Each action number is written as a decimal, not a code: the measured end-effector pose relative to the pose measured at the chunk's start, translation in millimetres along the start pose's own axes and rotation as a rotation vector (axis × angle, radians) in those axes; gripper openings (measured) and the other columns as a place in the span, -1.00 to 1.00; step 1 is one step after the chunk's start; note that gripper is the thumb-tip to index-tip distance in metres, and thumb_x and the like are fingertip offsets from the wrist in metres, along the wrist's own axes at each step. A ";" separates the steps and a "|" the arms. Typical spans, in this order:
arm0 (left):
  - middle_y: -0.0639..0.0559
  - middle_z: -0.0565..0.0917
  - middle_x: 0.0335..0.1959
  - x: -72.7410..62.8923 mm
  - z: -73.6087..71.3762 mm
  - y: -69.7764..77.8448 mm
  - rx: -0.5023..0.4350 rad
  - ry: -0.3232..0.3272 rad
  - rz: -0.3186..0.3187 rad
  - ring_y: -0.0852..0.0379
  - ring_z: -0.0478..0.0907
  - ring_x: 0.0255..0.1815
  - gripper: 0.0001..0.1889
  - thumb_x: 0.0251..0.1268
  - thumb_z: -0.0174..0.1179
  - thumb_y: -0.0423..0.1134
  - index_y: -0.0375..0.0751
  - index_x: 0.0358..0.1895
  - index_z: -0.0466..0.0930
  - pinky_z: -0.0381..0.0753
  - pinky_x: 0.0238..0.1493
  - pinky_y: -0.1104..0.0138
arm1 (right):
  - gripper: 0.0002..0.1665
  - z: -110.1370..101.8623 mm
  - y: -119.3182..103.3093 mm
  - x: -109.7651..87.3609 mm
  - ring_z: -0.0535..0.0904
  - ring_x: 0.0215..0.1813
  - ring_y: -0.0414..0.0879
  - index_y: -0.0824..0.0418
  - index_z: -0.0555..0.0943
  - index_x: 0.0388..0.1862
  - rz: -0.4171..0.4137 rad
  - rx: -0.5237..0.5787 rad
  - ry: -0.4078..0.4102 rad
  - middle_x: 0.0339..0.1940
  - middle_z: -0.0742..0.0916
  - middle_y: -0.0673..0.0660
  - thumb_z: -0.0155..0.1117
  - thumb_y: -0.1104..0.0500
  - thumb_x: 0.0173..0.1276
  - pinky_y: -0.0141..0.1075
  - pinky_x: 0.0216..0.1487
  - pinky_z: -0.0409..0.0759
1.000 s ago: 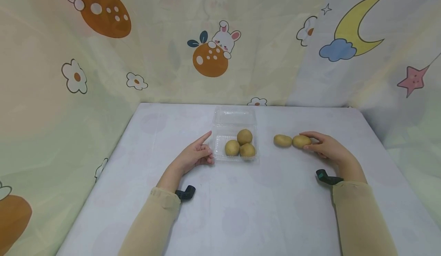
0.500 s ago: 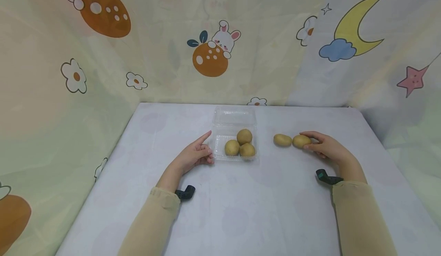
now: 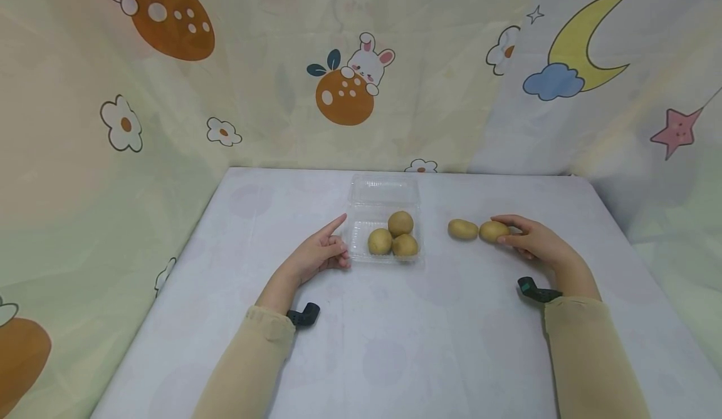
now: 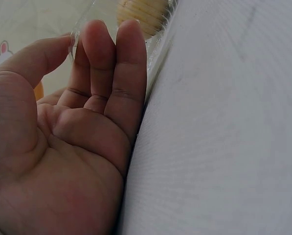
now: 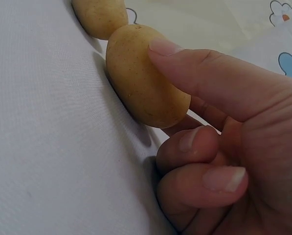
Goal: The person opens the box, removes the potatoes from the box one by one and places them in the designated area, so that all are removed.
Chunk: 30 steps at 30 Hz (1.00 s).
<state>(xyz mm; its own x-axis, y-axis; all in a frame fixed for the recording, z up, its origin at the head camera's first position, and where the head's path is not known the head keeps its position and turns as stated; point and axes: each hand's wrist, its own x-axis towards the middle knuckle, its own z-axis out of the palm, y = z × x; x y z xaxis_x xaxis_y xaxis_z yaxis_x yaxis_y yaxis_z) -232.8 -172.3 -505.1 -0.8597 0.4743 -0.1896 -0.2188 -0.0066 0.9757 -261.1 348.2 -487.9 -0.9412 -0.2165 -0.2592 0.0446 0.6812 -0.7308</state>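
Note:
My right hand pinches a small oval potato between thumb and fingers. In the right wrist view the thumb lies on the side of this potato, and the lower fingers are curled beneath. Another potato lies end to end with it on the left. My left hand is at the left side of an open clear plastic box, index finger stretched along it. Its thumb tip pinches the box's rim against the fingers in the left wrist view. Three potatoes sit inside the box.
The box's lid is folded back toward the far edge of the white-covered table. A patterned cloth hangs behind and along both sides. Each wrist wears a small black camera.

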 end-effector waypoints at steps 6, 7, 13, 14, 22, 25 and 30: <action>-0.02 0.61 -0.39 -0.2 -0.3 1.1 0.002 -0.003 -0.001 0.09 0.66 -0.36 -0.17 0.40 0.18 -0.32 0.25 0.59 -0.05 0.73 -0.03 0.10 | -0.20 -0.1 -0.8 -0.8 0.33 -0.59 -0.14 -0.10 0.38 0.42 0.001 0.005 -0.002 0.00 0.50 0.15 0.34 -0.28 0.26 -0.28 -0.57 0.40; -0.02 0.61 -0.38 -0.2 -0.3 1.2 0.002 -0.003 -0.002 0.09 0.66 -0.36 -0.17 0.40 0.18 -0.32 0.25 0.59 -0.05 0.73 -0.03 0.10 | -0.20 -0.1 -0.8 -0.8 0.33 -0.59 -0.14 -0.10 0.38 0.42 0.001 0.005 -0.003 -0.02 0.50 0.15 0.34 -0.29 0.26 -0.28 -0.58 0.40; -0.02 0.61 -0.38 0.3 -0.6 0.8 0.001 -0.003 -0.005 0.09 0.66 -0.35 -0.17 0.40 0.18 -0.32 0.25 0.59 -0.05 0.73 -0.03 0.11 | -0.21 0.0 -1.1 -1.0 0.33 -0.60 -0.14 -0.09 0.38 0.43 -0.001 0.012 -0.003 -0.27 0.49 0.12 0.33 -0.28 0.27 -0.27 -0.58 0.40; -0.02 0.61 -0.38 0.4 -0.6 0.7 0.000 -0.003 -0.005 0.09 0.66 -0.35 -0.17 0.40 0.18 -0.32 0.25 0.59 -0.05 0.72 -0.02 0.10 | -0.21 0.0 -1.1 -0.9 0.33 -0.60 -0.14 -0.09 0.38 0.43 0.000 0.015 -0.003 -0.31 0.49 0.09 0.32 -0.27 0.28 -0.27 -0.57 0.40; -0.03 0.62 -0.38 1.3 -0.1 0.8 0.006 0.008 -0.011 0.08 0.67 -0.35 -0.17 0.38 0.20 -0.31 0.27 0.59 -0.03 0.72 -0.02 0.10 | -0.21 0.5 -2.3 -1.1 0.34 -0.60 -0.12 -0.04 0.37 0.44 -0.003 0.038 -0.003 -0.61 0.43 -0.05 0.31 -0.25 0.30 -0.27 -0.57 0.38; -0.04 0.61 -0.38 1.2 0.3 1.0 0.010 0.011 -0.014 0.07 0.67 -0.35 -0.17 0.38 0.20 -0.31 0.28 0.58 -0.03 0.73 -0.02 0.10 | -0.22 0.4 -2.4 -1.0 0.34 -0.61 -0.11 -0.04 0.37 0.44 -0.002 0.038 -0.004 -0.64 0.41 -0.05 0.30 -0.26 0.31 -0.27 -0.56 0.37; -0.04 0.61 -0.38 1.3 0.3 0.9 0.018 0.009 -0.010 0.07 0.66 -0.35 -0.17 0.39 0.20 -0.31 0.27 0.59 -0.04 0.73 -0.03 0.10 | -0.22 0.1 -2.7 -0.6 0.33 -0.62 -0.11 -0.04 0.37 0.44 0.006 0.045 -0.006 -0.66 0.40 -0.05 0.29 -0.26 0.31 -0.27 -0.56 0.37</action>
<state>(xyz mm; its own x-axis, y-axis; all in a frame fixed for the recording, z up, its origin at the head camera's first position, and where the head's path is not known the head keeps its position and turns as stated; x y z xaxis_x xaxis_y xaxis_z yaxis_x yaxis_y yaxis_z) -234.0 -171.4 -504.5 -0.8619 0.4660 -0.2000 -0.2191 0.0135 0.9756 -260.6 346.5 -485.9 -0.9388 -0.2165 -0.2678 0.0659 0.6501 -0.7570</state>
